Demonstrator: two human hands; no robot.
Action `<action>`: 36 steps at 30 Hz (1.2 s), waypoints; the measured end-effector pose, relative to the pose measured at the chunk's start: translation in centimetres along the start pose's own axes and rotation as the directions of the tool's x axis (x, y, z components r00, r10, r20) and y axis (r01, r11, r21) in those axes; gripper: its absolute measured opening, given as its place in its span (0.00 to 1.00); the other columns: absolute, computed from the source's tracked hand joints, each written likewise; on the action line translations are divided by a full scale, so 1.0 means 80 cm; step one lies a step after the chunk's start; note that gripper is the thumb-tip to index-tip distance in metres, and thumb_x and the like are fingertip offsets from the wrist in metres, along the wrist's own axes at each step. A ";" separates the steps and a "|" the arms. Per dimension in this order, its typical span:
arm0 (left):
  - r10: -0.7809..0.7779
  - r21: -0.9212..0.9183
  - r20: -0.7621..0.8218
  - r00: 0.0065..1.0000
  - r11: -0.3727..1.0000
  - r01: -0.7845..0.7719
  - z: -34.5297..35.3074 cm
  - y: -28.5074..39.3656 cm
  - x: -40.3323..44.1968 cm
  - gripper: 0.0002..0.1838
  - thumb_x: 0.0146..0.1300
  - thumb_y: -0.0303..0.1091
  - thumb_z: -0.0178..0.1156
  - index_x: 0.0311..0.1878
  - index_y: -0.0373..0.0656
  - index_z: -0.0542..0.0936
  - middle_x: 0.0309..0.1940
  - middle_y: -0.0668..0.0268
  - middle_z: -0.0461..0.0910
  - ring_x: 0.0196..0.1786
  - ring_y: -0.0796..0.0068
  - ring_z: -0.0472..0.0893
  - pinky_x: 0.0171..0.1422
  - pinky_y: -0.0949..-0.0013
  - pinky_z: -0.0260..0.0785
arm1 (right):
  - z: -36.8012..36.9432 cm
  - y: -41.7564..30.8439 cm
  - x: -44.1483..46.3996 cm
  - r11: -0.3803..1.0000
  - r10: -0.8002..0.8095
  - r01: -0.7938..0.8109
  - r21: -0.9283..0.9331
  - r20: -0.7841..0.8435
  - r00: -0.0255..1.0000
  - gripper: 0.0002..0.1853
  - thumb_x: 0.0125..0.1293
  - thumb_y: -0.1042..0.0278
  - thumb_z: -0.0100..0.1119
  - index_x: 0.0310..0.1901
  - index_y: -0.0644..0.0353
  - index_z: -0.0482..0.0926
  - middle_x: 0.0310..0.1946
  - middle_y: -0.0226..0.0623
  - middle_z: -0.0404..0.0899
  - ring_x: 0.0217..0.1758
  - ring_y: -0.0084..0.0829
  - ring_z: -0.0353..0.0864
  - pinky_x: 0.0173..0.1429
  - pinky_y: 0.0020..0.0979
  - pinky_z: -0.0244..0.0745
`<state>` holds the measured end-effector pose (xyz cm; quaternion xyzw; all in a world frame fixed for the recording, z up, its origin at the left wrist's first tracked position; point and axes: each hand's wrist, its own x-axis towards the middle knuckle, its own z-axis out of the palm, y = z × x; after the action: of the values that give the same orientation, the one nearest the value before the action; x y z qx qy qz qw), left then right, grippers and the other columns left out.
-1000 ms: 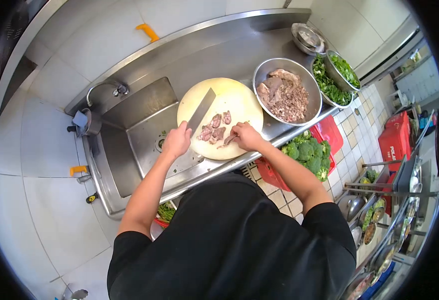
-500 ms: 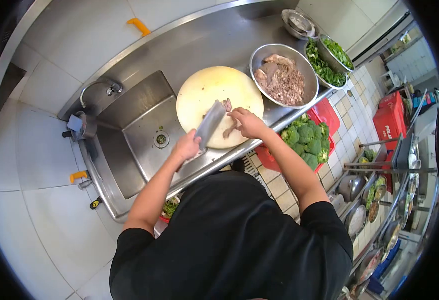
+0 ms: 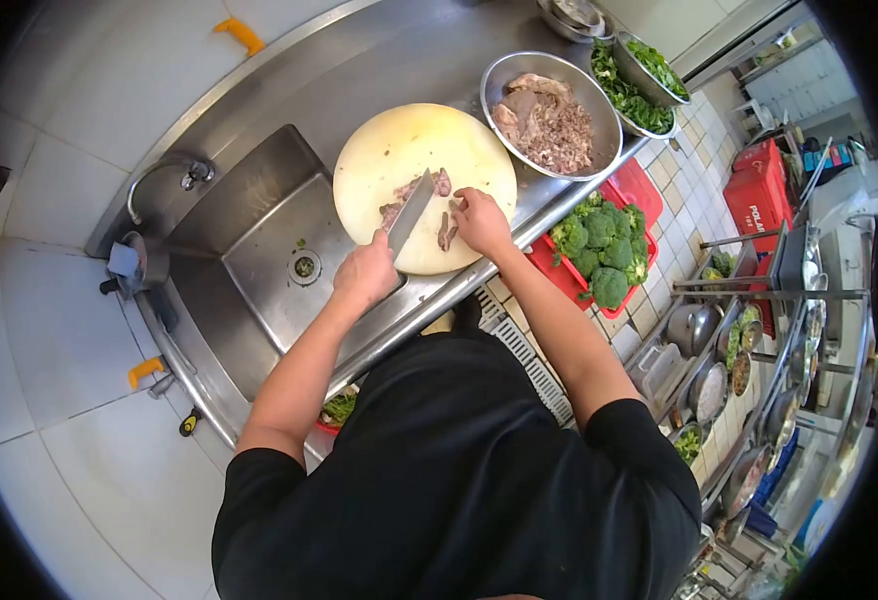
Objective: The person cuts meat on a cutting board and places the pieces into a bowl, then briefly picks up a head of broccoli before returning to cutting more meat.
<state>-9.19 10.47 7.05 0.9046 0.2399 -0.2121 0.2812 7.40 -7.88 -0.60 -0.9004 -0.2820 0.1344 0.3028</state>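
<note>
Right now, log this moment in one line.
left hand: gripping knife | right hand: by meat strip | knife: over board | bowl: beside board, holding chopped meat

The grey steel worktop (image 3: pixel 389 50) carries a round cream cutting board (image 3: pixel 409 135) beside a round steel bowl (image 3: pixel 607 105) of pinkish-brown meat (image 3: pixel 551 125).

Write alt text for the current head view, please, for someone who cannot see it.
The left hand holds a cleaver among meat pieces on a round cutting board; the right hand is beside a meat strip. A metal bowl of meat stands right of the board, a sink lies left.
</note>
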 end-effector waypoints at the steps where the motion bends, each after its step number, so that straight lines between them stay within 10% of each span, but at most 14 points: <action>1: -0.007 0.001 -0.005 1.000 1.000 0.007 -0.002 0.003 -0.001 0.17 0.78 0.40 0.49 0.61 0.38 0.70 0.48 0.39 0.84 0.53 0.37 0.84 0.59 0.40 0.74 | -0.005 -0.004 0.005 0.993 0.112 -0.112 -0.018 -0.009 0.994 0.16 0.66 0.70 0.62 0.55 0.59 0.80 0.49 0.48 0.81 0.57 0.51 0.80 0.62 0.47 0.76; 3: -0.011 0.005 -0.010 1.000 1.000 0.011 -0.001 0.005 -0.002 0.18 0.78 0.39 0.48 0.62 0.38 0.70 0.48 0.39 0.84 0.53 0.38 0.84 0.60 0.40 0.74 | -0.015 -0.016 0.017 0.945 0.323 -0.324 -0.049 -0.028 0.946 0.16 0.66 0.70 0.62 0.55 0.59 0.81 0.46 0.46 0.82 0.56 0.49 0.80 0.62 0.47 0.76; 6: -0.033 0.010 -0.015 0.999 0.999 0.033 0.001 0.007 -0.003 0.18 0.78 0.39 0.48 0.63 0.38 0.70 0.49 0.40 0.84 0.54 0.39 0.84 0.60 0.41 0.74 | -0.015 -0.004 0.003 0.977 -0.187 0.161 -0.140 -0.190 0.964 0.15 0.65 0.70 0.62 0.53 0.59 0.82 0.45 0.45 0.83 0.55 0.48 0.81 0.61 0.46 0.76; 10: -0.035 0.037 -0.025 0.999 0.999 0.036 0.008 0.013 -0.007 0.19 0.78 0.39 0.49 0.64 0.38 0.70 0.49 0.40 0.84 0.55 0.41 0.84 0.60 0.42 0.74 | -0.003 0.014 -0.009 0.831 -0.495 0.534 -0.156 0.230 0.838 0.10 0.65 0.68 0.60 0.46 0.55 0.86 0.44 0.40 0.82 0.53 0.46 0.81 0.58 0.43 0.77; 23: -0.055 -0.006 -0.113 0.992 0.999 0.054 0.057 0.028 -0.039 0.14 0.77 0.38 0.49 0.54 0.38 0.73 0.41 0.38 0.84 0.48 0.34 0.84 0.55 0.38 0.74 | -0.021 0.026 -0.045 0.808 -0.587 0.571 -0.148 -0.108 0.803 0.08 0.64 0.70 0.60 0.42 0.54 0.86 0.45 0.34 0.81 0.49 0.40 0.81 0.55 0.39 0.78; 36: -0.099 0.122 -0.051 0.994 0.987 0.105 0.034 0.081 -0.066 0.14 0.76 0.39 0.51 0.55 0.39 0.72 0.38 0.40 0.85 0.45 0.36 0.85 0.51 0.37 0.75 | 0.018 0.048 -0.022 0.811 -0.572 0.580 -0.073 0.105 0.813 0.08 0.60 0.74 0.56 0.40 0.60 0.82 0.42 0.40 0.80 0.53 0.43 0.81 0.60 0.39 0.78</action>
<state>-10.45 2.46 10.39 0.9115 0.2785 -0.2203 0.2077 7.03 -10.81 -3.97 -0.7808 -0.5596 0.0570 0.2719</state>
